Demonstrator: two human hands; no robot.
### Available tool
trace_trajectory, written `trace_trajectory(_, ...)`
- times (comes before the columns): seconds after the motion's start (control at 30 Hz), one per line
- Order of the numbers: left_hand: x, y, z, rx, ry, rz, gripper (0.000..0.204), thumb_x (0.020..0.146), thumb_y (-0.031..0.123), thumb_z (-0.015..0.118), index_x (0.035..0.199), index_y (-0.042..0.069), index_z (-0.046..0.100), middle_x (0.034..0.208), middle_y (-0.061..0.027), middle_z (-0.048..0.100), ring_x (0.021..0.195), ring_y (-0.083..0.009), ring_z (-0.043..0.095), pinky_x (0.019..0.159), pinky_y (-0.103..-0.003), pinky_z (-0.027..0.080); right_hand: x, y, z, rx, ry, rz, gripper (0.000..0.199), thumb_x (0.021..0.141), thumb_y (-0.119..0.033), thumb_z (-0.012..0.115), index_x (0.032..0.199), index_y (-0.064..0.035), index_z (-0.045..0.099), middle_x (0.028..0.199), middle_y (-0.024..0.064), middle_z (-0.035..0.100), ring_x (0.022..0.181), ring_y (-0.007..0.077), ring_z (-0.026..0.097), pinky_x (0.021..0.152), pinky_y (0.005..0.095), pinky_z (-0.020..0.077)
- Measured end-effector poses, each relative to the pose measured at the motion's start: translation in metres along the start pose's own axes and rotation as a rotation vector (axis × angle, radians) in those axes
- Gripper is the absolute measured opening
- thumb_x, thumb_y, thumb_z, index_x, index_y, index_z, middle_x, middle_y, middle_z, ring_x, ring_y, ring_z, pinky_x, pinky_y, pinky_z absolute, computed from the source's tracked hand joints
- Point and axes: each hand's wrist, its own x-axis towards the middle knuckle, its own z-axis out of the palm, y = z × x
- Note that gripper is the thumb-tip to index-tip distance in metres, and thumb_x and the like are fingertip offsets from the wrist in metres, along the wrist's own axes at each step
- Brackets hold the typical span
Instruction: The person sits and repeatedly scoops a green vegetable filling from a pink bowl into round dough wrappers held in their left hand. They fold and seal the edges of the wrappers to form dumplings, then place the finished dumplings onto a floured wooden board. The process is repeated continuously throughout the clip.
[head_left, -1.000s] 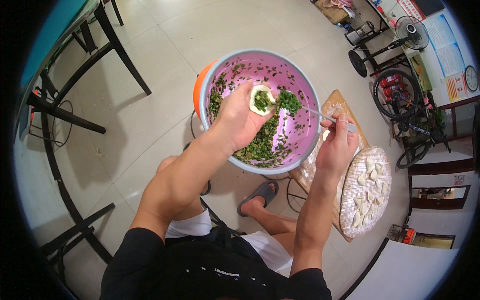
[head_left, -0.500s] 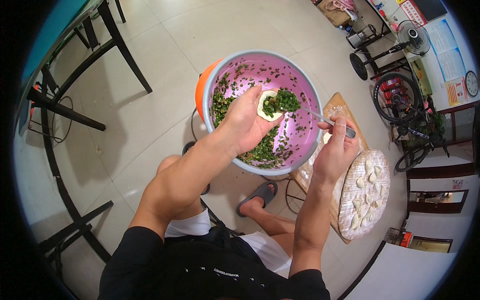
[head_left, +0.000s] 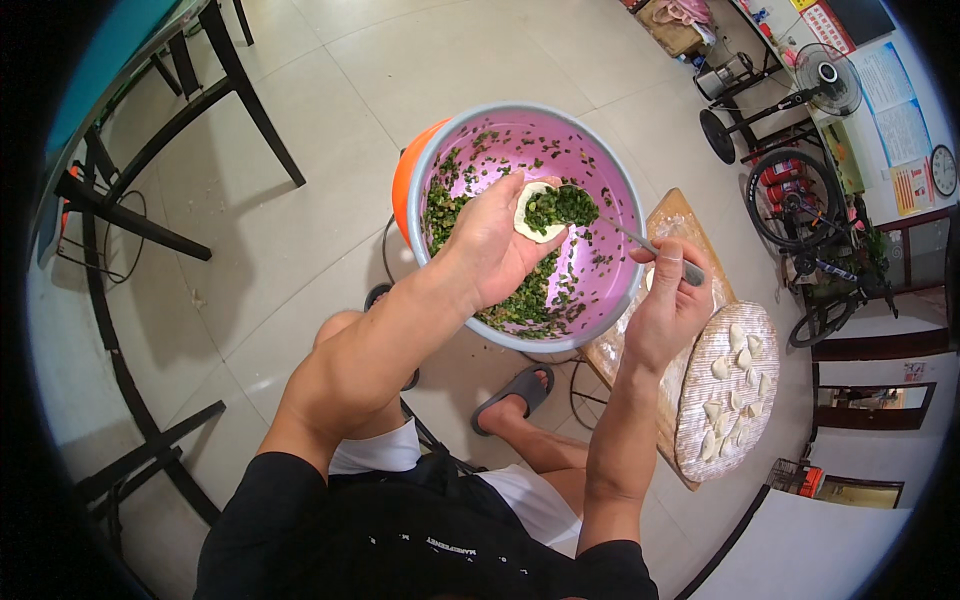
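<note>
My left hand (head_left: 494,240) cradles a round dough wrapper (head_left: 524,216) over the basin, its fingers mostly behind the dough. Chopped green filling (head_left: 562,206) sits heaped on the wrapper and on the spoon's bowl, which it hides. My right hand (head_left: 672,300) grips the handle of the metal spoon (head_left: 640,238), tilted down toward the wrapper. Below both hands is a pink basin (head_left: 607,292) with a grey rim, holding more chopped greens along its left side and bottom. Bits of green cling to its wall.
Right of the basin, a floured wooden board (head_left: 672,212) lies beside a round ribbed tray (head_left: 700,385) carrying several folded dumplings (head_left: 738,420). An orange container (head_left: 405,182) stands under the basin. Black chair (head_left: 240,95) at left; fan (head_left: 775,105) and bicycle (head_left: 800,205) at far right.
The spoon's handle has dipped slightly at my right hand, and that hand's fingers have shifted. More filling now rests over the wrapper's middle. My left hand stays in place.
</note>
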Motion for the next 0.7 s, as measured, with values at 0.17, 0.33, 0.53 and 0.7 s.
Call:
trace_trajectory(0.17,0.001,0.001,-0.003,0.019,-0.008,0.007,0.046,0.111,0.028,0.025,0.127,-0.003,0.054,0.128,-0.0182,0.060,0.120,-0.0281,0.059,0.107,-0.044,0.048,0.004,0.002,-0.003,0.055,0.050,0.078,0.022,0.104,-0.018,0.058,0.104,0.0038,0.063,0.086,0.0104,0.070,0.078,0.0149,0.067,0.077,0.0262,0.0514)
trace_trajectory(0.33,0.003,0.000,-0.005,0.008,-0.034,0.020,0.041,0.110,0.026,0.028,0.122,-0.002,0.056,0.121,-0.0169,0.061,0.114,-0.0273,0.061,0.102,-0.044,0.050,0.010,0.014,-0.007,0.279,0.146,0.188,0.020,0.104,-0.015,0.057,0.106,0.0041,0.062,0.090,0.0094,0.069,0.074,0.0157,0.066,0.076,0.0276,0.0516)
trace_trajectory(0.53,0.002,-0.001,-0.004,0.004,-0.060,0.015,0.043,0.110,0.026,0.027,0.123,-0.004,0.054,0.122,-0.0194,0.062,0.115,-0.0293,0.062,0.103,-0.045,0.051,0.015,0.017,-0.009,0.356,0.076,0.292,0.019,0.103,-0.015,0.057,0.103,0.0025,0.063,0.087,0.0092,0.069,0.073,0.0151,0.066,0.075,0.0281,0.0519)
trace_trajectory(0.7,0.004,-0.002,-0.008,-0.002,-0.111,-0.017,0.043,0.110,0.026,0.027,0.124,-0.005,0.054,0.122,-0.0202,0.062,0.115,-0.0300,0.062,0.102,-0.045,0.053,0.015,0.013,-0.005,0.241,0.057,0.424,0.018,0.102,-0.016,0.059,0.099,0.0007,0.065,0.077,0.0078,0.070,0.070,0.0142,0.067,0.072,0.0267,0.0526)
